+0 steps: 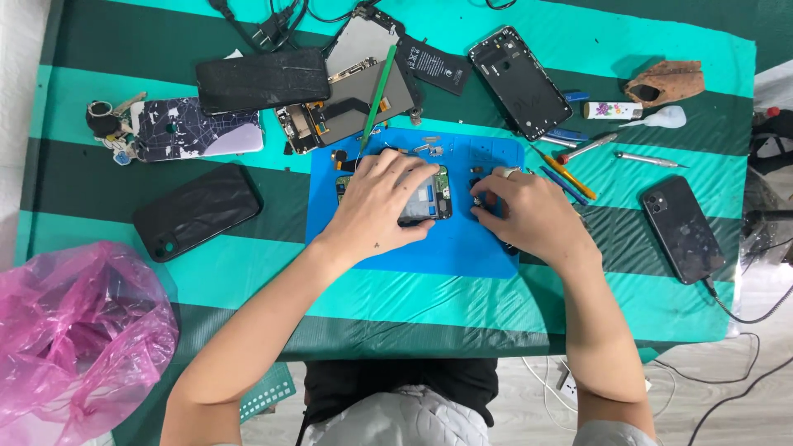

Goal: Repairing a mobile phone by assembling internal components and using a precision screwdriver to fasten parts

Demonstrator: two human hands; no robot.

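An opened phone body (429, 198) lies on a blue work mat (450, 248) in the middle of the table. My left hand (376, 206) rests flat on top of it and covers most of it. My right hand (529, 216) sits just to its right on the mat, fingers pinched around a small dark part (479, 201). Small loose parts (429, 149) lie along the mat's far edge.
A black phone (197, 211) and a patterned case (194, 128) lie at left, a cracked phone (263, 79), a screen assembly (363, 91) with a green pry tool (377, 95) at the back. Phone frame (519, 81), screwdrivers (591, 149), charging phone (681, 228) at right. Pink bag (78, 330) front left.
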